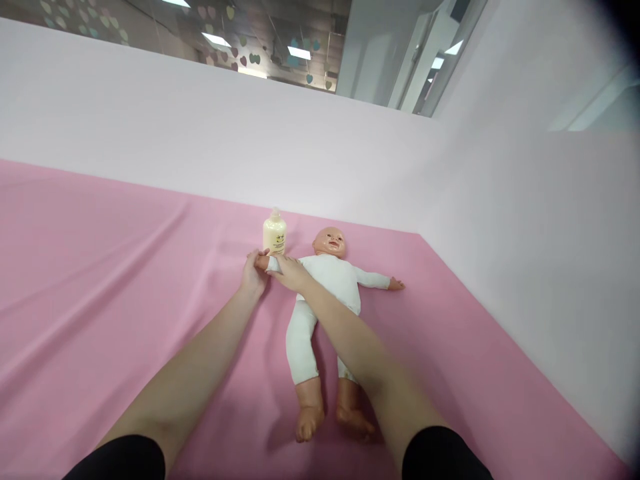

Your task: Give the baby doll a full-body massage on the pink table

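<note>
A baby doll (333,280) with a white cloth body lies on its back, its head at the far side and its feet toward me. My left hand (255,275) is closed around the doll's hand on the left side. Just beside it, my right hand (291,273) is wrapped over the white sleeve of that same arm. The doll's other arm (375,279) stretches out to the right. Right behind my hands stands a pale yellow pump bottle (275,233), its lower edge partly hidden by my fingers. My right forearm crosses the doll's belly and one leg.
Under the doll spreads a pink sheet (125,280) with creases on the left. A white wall (200,133) rises behind it, and another pale wall (525,220) borders the right side. Above the back wall is a window (280,40) with heart-shaped decorations.
</note>
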{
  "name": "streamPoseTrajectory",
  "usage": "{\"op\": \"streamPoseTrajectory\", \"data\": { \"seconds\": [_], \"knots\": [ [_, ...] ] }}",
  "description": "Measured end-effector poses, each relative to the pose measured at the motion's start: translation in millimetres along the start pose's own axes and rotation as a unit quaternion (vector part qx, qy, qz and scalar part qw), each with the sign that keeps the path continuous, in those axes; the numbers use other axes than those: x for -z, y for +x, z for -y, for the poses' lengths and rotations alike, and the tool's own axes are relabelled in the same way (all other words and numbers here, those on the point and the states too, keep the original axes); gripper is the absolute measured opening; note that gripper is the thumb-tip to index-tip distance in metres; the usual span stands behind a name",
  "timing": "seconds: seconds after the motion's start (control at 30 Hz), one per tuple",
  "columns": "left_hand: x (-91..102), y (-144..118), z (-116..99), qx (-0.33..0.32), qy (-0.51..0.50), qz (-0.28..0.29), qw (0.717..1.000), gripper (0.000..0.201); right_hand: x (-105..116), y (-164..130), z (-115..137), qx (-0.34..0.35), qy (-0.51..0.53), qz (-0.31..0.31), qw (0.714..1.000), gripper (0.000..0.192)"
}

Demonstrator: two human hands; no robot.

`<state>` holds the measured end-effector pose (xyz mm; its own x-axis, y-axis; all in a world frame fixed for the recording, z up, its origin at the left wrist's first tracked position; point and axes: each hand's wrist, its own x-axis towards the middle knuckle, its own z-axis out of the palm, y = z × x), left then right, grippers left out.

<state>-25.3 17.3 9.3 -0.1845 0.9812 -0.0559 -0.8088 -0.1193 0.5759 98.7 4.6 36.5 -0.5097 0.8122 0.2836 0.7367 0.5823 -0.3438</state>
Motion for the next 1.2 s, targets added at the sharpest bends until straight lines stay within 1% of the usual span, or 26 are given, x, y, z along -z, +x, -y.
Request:
{"op": "streamPoseTrajectory", "data": {
  "seconds": [0.1,0.27,0.4,0.5,0.63,0.8,1.07,1.2],
  "knots": [
    [0.6,0.0,-2.2,-0.007,-0.003,0.000,1.000,0.025,-1.0,0.4,-1.1,0.000,0.000,0.005,1.000,0.044],
    [-1.3,-1.6,-2.9,-0.017,0.023,0.001,1.000,0.022,-2.1,0.7,-2.2,0.005,0.007,0.002,1.000,0.046],
    [-2.9,-1.8,-3.7,-0.009,0.022,-0.013,1.000,0.021,-1.8,0.3,-2.1,0.009,0.010,0.001,1.000,0.048],
    [-2.9,-1.4,-4.8,-0.001,0.020,-0.013,1.000,0.022,-0.9,-0.5,-1.5,0.015,0.017,-0.002,1.000,0.048],
    [-3.4,-3.0,-4.6,0.009,0.020,0.001,1.000,0.026,0.5,-1.2,-0.5,0.017,0.026,-0.005,1.000,0.048],
    [-5.7,-6.6,-2.6,0.014,0.034,0.039,0.999,0.026,1.7,-1.3,0.1,0.013,0.017,0.001,1.000,0.045],
    [-3.8,-4.4,1.5,0.014,0.048,0.032,0.998,0.016,3.8,-3.2,2.8,0.017,0.013,-0.001,1.000,0.044],
    [-4.2,-5.0,4.9,0.023,0.069,0.066,0.995,0.021,3.2,-3.0,1.7,0.023,0.016,-0.008,1.000,0.045]
  ]
}}
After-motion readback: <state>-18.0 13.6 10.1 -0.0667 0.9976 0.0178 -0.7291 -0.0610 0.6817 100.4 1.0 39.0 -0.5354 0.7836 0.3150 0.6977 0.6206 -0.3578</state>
